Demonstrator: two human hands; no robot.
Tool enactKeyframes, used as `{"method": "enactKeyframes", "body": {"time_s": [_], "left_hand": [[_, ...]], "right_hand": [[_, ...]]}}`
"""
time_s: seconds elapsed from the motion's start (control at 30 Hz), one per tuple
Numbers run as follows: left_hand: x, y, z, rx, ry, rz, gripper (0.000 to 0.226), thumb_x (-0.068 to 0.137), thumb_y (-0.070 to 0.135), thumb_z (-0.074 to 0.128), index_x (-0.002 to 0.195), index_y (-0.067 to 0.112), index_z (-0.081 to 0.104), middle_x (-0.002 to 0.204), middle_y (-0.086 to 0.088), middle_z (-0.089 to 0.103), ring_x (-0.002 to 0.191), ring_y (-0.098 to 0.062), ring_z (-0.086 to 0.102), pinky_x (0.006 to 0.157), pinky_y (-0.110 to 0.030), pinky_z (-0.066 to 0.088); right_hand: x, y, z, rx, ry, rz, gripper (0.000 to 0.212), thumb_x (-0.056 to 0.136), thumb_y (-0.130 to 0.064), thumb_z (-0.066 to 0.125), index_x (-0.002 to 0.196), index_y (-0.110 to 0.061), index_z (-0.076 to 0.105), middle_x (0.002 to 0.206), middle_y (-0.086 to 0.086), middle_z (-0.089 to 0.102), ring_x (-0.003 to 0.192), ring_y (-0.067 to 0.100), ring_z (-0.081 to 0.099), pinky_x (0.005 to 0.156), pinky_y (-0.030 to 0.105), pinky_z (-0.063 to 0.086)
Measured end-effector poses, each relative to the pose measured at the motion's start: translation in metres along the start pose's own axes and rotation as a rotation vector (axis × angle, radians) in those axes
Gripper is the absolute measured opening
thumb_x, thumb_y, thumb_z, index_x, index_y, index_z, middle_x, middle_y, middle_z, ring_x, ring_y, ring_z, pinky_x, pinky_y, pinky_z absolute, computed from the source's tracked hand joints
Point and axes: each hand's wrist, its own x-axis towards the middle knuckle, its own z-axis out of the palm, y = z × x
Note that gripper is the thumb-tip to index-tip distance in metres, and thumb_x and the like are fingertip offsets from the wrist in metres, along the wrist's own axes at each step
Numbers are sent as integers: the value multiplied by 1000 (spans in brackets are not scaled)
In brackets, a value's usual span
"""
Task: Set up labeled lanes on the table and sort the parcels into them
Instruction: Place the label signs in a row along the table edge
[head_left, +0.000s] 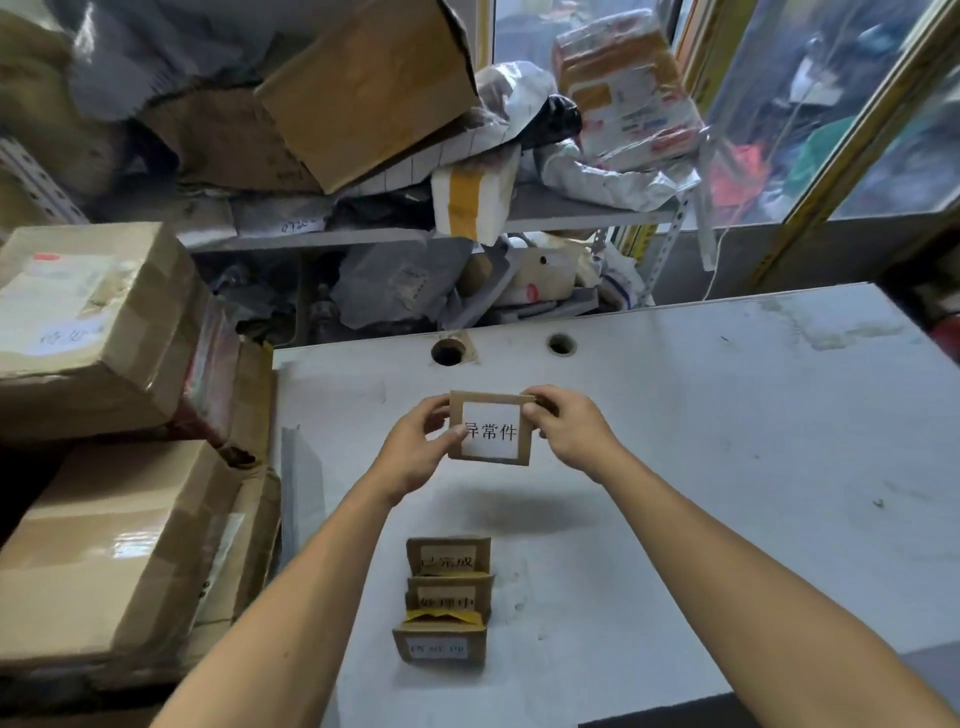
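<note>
While both hands are raised above the white table (727, 415), they hold 1 cardboard label card (491, 427) between them, its white paper face turned toward the camera and printed with 3 dark characters. The left hand (415, 447) pinches the card's left edge, thumb laid across the front near the first character and fingers curled behind. The right hand (566, 426) pinches the upper right corner, thumb on the front and fingers wrapped over the top edge. The card is upright and off the surface, casting a soft shadow on the table beneath. Nearer the person, 3 folded cardboard signs (447, 597) stand in a tight row, 1 behind another, each with a white paper label; their print is blurred and probably not readable. 2 round holes (447, 352) pierce the table's far edge. Taped cardboard boxes (104, 364) are stacked at the left, and a metal shelf (545, 215) behind carries more parcels and bags.
</note>
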Motion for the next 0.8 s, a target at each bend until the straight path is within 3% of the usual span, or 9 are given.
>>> {"method": "enactKeyframes", "body": {"time_s": [0.07,0.17,0.3,0.37,0.47,0.57,0.67,0.8], "left_hand": [[7,13,10,-53,-78,-5,45,96,26,64,137,30,48,125,5,64,113,-12,59,81,-26,52],[20,32,29,-84,-72,17,32,94,27,67,119,43,54,112,8,69,92,-2,66,66,-17,48],[42,61,67,-150,-11,35,31,93,29,69,117,44,56,105,14,69,84,9,65,66,-17,47],[58,77,89,-167,30,43,34,92,29,69,122,39,55,104,15,69,84,8,66,66,-15,47],[83,99,128,-173,74,48,37,93,26,69,124,36,52,103,15,68,82,10,66,62,-11,48],[109,115,172,-174,65,30,40,91,23,71,126,27,51,114,5,68,100,-4,66,79,-21,56],[132,127,215,-151,-6,34,48,89,13,73,132,17,52,127,0,66,116,-12,61,100,-35,52],[162,132,264,-77,6,48,52,88,11,73,135,19,51,129,4,65,115,-7,60,99,-27,51]], "right_hand": [[10,-2,-22,109,-12,11,23,99,-18,57,121,-17,66,101,-3,68,90,14,64,78,24,53],[21,3,-52,183,-21,-9,19,99,-17,57,115,-23,66,95,-4,68,86,13,64,71,19,49],[35,24,-101,97,-16,-26,37,97,-28,62,133,-24,58,111,-4,64,98,14,63,87,32,53],[42,38,-125,97,-58,-12,43,96,-27,63,138,-24,54,120,-3,65,105,14,63,88,32,52],[54,63,-159,85,-54,-2,41,95,-23,64,136,-22,57,118,-6,68,103,5,64,89,29,52],[67,90,-192,81,19,2,34,95,-18,64,128,-22,64,109,-13,70,100,0,64,93,26,51],[81,118,-225,100,89,19,25,95,-15,63,116,-25,70,105,-15,72,98,1,67,86,19,51],[103,151,-258,96,151,66,19,92,-15,66,99,-33,70,93,-24,71,89,-2,68,67,4,45]]}}
